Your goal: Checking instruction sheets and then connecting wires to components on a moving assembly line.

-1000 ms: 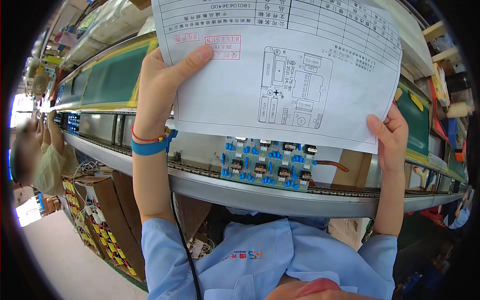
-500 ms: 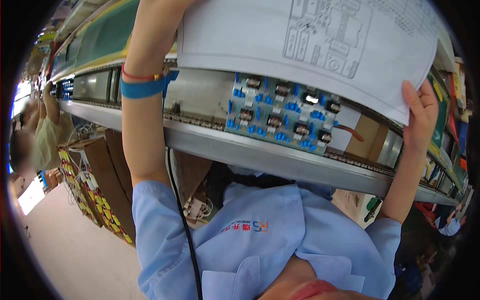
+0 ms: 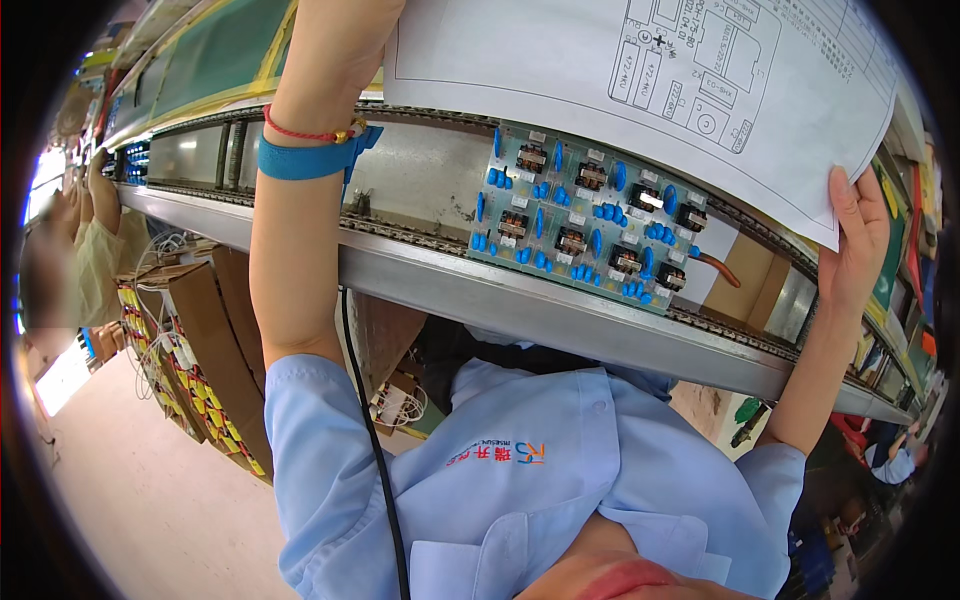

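A large white paper sheet (image 3: 520,90) with a printed line diagram is held up at the top of the view. My right hand (image 3: 855,225) grips its lower right corner, thumb on the front face and fingers partly behind. At the sheet's left edge is my left hand (image 3: 345,45), with its fingers out of sight past the top edge; a red cord and a blue strap circle that wrist. Below the paper, untouched by either hand, a circuit board panel (image 3: 560,222) lies across the rails, carrying blue disc components and several small dark transformers.
A metal conveyor rail (image 3: 540,300) with chains crosses in front of me. An orange-brown strip (image 3: 722,268) sticks out by the panel. A black cable (image 3: 362,400) hangs past my left arm. Cardboard boxes (image 3: 215,330) stand at left, near another person (image 3: 95,240).
The whole view has shifted a little, so the paper, board and arms appear slightly farther right. My right hand still grips the paper.
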Demonstrator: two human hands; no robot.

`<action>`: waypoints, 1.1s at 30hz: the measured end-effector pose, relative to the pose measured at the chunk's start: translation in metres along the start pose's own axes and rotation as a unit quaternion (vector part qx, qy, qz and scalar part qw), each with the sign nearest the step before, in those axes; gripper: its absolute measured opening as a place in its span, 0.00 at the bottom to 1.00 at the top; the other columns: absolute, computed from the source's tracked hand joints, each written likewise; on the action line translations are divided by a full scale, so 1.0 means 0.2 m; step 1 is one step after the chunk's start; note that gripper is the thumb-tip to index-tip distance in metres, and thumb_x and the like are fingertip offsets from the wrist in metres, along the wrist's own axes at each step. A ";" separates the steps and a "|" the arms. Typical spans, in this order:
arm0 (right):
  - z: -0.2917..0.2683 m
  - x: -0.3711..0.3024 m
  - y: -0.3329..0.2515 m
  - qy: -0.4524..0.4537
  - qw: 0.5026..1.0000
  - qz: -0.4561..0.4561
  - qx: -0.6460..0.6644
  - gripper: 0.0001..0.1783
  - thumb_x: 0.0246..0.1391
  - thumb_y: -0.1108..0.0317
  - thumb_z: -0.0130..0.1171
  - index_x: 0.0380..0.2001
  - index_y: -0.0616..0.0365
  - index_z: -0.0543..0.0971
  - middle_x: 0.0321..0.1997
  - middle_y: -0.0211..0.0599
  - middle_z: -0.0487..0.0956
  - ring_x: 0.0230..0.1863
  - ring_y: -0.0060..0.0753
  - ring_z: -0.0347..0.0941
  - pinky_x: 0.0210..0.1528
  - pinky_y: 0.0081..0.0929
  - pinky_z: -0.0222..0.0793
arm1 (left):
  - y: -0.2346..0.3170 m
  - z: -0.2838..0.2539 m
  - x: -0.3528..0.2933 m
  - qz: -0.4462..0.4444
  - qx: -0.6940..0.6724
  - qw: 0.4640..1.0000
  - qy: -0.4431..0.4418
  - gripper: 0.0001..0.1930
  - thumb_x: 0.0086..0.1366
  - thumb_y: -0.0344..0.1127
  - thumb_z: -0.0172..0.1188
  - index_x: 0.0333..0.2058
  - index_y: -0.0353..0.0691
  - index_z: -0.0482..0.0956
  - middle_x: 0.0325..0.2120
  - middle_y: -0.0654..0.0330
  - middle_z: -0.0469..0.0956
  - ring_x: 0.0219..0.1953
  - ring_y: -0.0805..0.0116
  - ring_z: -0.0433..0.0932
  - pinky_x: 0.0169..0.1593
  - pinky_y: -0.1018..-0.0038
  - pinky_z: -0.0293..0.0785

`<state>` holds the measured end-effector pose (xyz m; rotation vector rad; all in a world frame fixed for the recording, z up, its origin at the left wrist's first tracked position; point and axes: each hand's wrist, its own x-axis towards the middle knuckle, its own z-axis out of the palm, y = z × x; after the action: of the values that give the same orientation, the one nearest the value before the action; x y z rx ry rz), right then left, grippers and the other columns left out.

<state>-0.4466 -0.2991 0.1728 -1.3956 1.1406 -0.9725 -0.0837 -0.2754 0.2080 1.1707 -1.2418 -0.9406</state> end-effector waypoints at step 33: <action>-0.03 0.08 0.02 0.093 0.972 -0.100 -0.192 0.14 0.52 0.67 0.56 0.42 0.60 0.75 0.30 0.28 0.75 0.28 0.16 0.67 0.32 0.18 0.64 | -0.03 -0.04 0.00 -0.048 0.006 0.998 0.038 0.17 0.53 0.37 0.65 0.37 0.29 0.77 0.31 0.55 0.79 0.30 0.73 0.77 0.35 0.80 0.73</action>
<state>-0.4490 -0.3163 0.1682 -1.7846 1.4018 -1.0812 -0.0744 -0.2757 0.2029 1.2732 -1.1395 -0.9517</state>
